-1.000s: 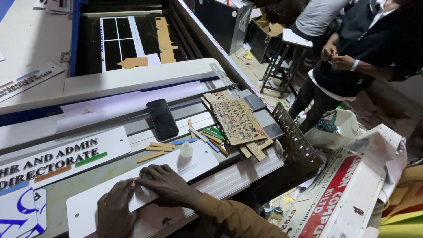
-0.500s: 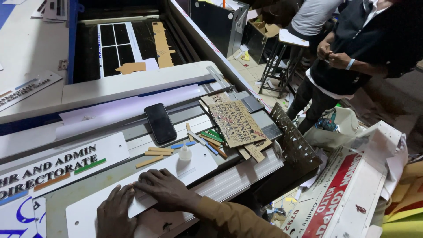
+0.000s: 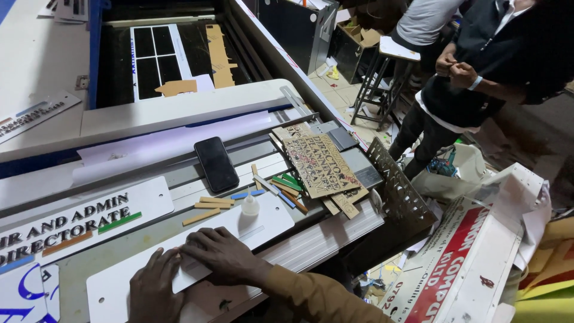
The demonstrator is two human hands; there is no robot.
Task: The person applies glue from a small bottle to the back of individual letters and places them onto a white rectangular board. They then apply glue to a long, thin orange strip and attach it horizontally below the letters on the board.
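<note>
My left hand (image 3: 154, 292) and my right hand (image 3: 226, 256) lie flat, fingers spread, on a long white sign plate (image 3: 263, 222) at the near edge of the workbench. Both palms press down on its surface and grip nothing. A small white glue bottle (image 3: 250, 204) stands on the plate just beyond my right hand. Thin wooden strips (image 3: 209, 209) lie beside the bottle.
A black phone (image 3: 216, 163) lies on the bench. A lettered white sign (image 3: 78, 221), cut wooden letter sheets (image 3: 320, 164) and coloured strips (image 3: 281, 186) lie around. A laser-cutter bed (image 3: 161, 54) sits behind. Another person (image 3: 472, 78) stands at right, near signboards (image 3: 460, 263) on the floor.
Both hands stay pressed on the white plate with only slight shifts. The view has tilted a little. The standing person has moved their hands.
</note>
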